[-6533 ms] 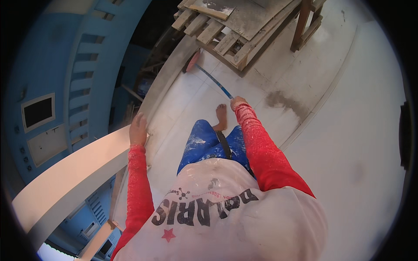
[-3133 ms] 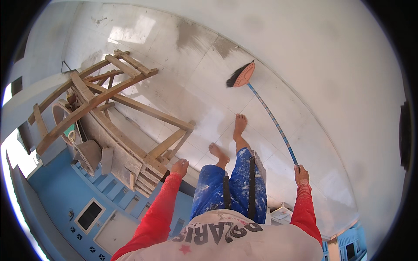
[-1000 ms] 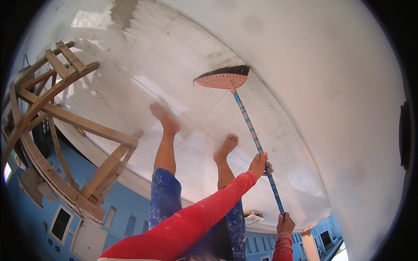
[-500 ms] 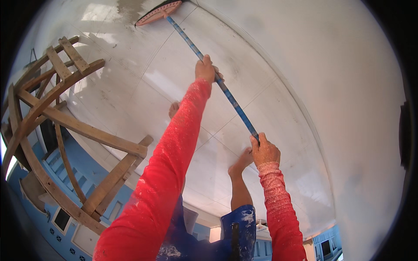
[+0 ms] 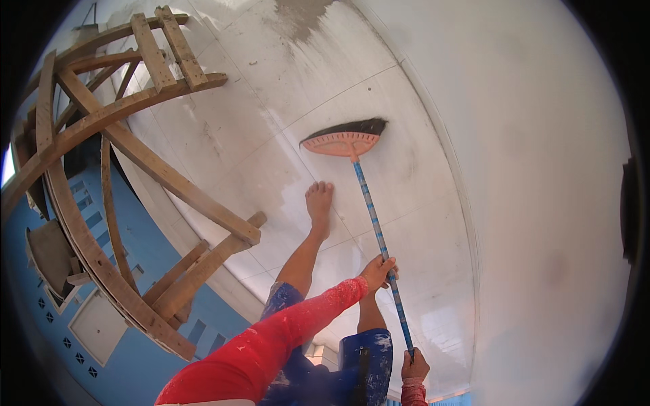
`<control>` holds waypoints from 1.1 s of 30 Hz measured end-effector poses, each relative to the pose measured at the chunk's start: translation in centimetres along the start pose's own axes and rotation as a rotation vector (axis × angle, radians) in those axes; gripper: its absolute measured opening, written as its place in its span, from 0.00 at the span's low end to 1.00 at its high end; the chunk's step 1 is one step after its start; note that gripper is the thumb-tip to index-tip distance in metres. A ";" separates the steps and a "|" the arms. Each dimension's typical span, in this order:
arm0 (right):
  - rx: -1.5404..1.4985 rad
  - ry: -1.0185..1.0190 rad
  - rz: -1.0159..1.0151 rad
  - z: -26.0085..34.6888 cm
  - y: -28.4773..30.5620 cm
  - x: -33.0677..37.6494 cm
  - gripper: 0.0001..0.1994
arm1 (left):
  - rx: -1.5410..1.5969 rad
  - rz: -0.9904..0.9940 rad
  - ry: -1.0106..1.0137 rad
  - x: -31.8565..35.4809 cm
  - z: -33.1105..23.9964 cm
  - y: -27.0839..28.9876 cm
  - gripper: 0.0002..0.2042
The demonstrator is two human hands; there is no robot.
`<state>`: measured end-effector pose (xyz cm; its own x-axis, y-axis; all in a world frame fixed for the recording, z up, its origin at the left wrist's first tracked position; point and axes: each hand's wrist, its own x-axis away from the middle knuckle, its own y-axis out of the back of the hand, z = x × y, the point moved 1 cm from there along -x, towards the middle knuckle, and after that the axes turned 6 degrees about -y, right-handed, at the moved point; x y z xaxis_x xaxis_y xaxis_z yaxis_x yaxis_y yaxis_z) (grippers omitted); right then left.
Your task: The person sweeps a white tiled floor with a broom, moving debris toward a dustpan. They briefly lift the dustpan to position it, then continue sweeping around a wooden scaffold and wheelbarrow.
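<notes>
A broom (image 5: 345,143) with a pink head, black bristles and a blue patterned pole lies at a slant ahead of me. Its bristles rest on the dusty tiled floor (image 5: 264,169). My left hand (image 5: 378,274) is wrapped round the middle of the pole. Lower down, my right hand (image 5: 415,365) is closed round the pole's end. Both arms wear red sleeves spotted with white. My bare foot (image 5: 319,203) stands on the tiles just short of the broom head.
A wooden trestle-like frame (image 5: 183,176) takes up the left side. To the right rises a white wall (image 5: 542,203), meeting the floor along a curved-looking edge. Grey-brown dirt (image 5: 301,20) lies on the tiles at the far end. A blue wall (image 5: 88,271) shows at lower left.
The broom head has come from the far upper left toward me and to the right. Both hands have drawn back with the pole, and my view has shifted.
</notes>
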<state>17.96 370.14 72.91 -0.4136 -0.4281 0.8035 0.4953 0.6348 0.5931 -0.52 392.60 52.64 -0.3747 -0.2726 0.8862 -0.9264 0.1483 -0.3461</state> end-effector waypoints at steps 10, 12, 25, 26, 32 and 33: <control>-0.003 0.276 -0.233 30.8 7.3 -15.1 0.15 | 0.206 -0.369 -0.272 0.2 -12.3 12.7 0.18; 0.014 0.337 -0.252 38.1 12.0 -15.2 0.16 | 0.235 -0.580 -0.578 1.1 -13.2 16.9 0.15; 0.246 0.278 0.290 33.9 37.9 9.7 0.17 | -0.218 -0.976 -0.030 28.2 -1.5 21.8 0.12; 0.313 0.363 0.284 35.9 38.1 8.7 0.18 | -0.192 -0.984 -0.100 29.7 -2.2 21.5 0.12; 0.475 0.735 0.446 51.8 28.4 -5.3 0.21 | -0.587 -1.088 -0.790 42.5 -17.0 19.2 0.11; 0.483 0.773 0.490 54.7 26.3 -8.0 0.21 | -0.723 -1.172 -0.851 45.2 -19.3 20.3 0.11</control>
<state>-7.50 425.42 79.31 0.4388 -0.2409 0.8657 0.0468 0.9682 0.2457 -35.58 401.63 91.63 0.3498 -0.9359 0.0417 -0.5852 -0.1835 0.7898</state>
